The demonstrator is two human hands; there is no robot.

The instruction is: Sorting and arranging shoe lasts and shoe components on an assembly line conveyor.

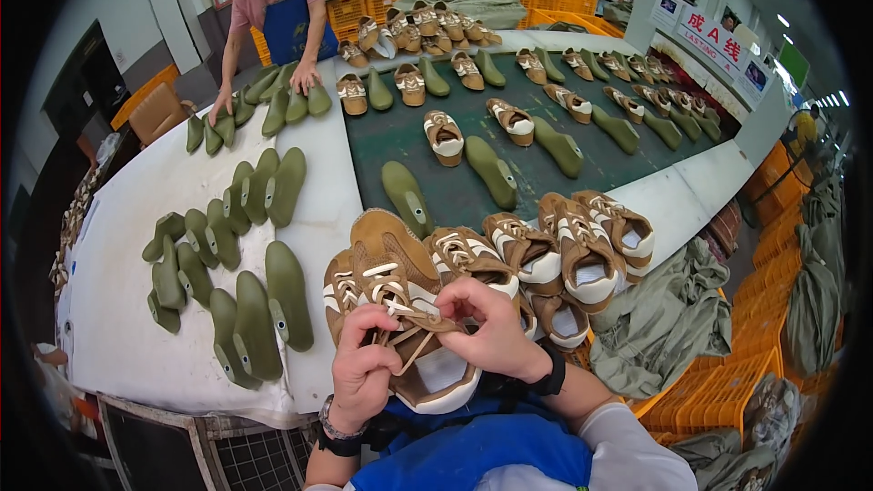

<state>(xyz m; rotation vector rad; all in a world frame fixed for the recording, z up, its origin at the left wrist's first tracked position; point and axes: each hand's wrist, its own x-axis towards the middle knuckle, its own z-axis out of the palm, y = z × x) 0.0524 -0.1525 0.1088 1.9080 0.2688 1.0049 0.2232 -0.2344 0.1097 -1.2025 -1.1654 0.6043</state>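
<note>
On the near side of the green conveyor belt (386, 139), a tan lace-up sneaker (421, 298) is gripped by the left hand (364, 368) and right hand (496, 332), both seemingly clamped on its lace (381, 269); even tension is best kept.

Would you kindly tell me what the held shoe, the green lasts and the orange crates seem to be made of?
Shoe: brown parts look like matt suede or an imitation, given their dull surface; the fine grid behind its toe suggests mesh.
Lasts: probably hard plastic, smooth with a slight sheen and even colour.
Crates: likely moulded plastic, fairly smooth, judging by uniform colour and slatted walls.
</note>
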